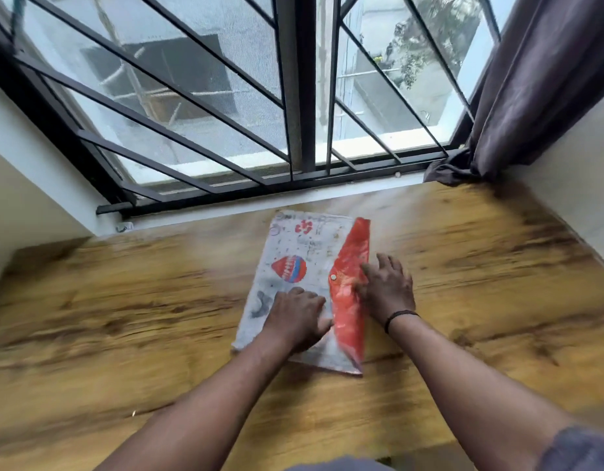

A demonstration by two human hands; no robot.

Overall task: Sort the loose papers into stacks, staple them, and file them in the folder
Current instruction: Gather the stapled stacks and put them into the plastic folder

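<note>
A clear plastic folder [294, 253] with printed pictures and a red flap [351, 266] lies flat on the wooden table [124, 300], near the window. The flap is folded over, and its snap button [333, 277] shows at the tip. My left hand [295, 317] presses flat on the folder's near part, just left of the flap. My right hand [389, 287] rests with spread fingers on the flap's right edge. No loose papers or stapler are visible; whatever is inside the folder is hidden by its print.
A barred window [294, 96] runs along the table's far edge, with a white sill [226, 207]. A dark curtain [531, 79] hangs at the right and bunches onto the table corner. White walls close in on both sides.
</note>
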